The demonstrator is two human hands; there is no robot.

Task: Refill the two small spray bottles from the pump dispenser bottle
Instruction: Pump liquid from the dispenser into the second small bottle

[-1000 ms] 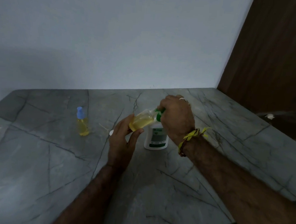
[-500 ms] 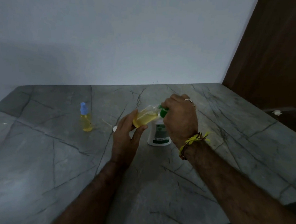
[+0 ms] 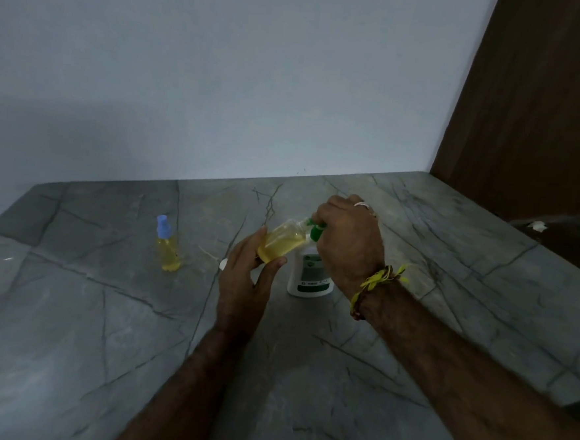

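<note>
From the head view, my left hand (image 3: 243, 285) is gripping an uncapped spray bottle (image 3: 280, 242) between thumb and fingers, holding it off the counter (image 3: 68, 324) and tilting it so its open neck is pointing up and right toward the green pump head (image 3: 315, 230). The bottle is showing yellow liquid filling most of its body. My right hand (image 3: 348, 244) is curling over the pump head, fingers wrapped round it from above, hiding most of it; whether the spout is touching the bottle's mouth I cannot tell. The white pump bottle (image 3: 308, 276) is standing upright on the counter just right of my left hand, about midway across and nearer the back edge than the front one. A yellow thread band (image 3: 378, 281) is sitting on my right wrist and a ring (image 3: 361, 204) on one finger. The second spray bottle (image 3: 167, 247), with its blue cap on and yellow liquid inside, is standing upright well apart to the left, toward the back left corner. Something small and white (image 3: 223, 264) is lying on the counter just behind my left hand, mostly hidden.
</note>
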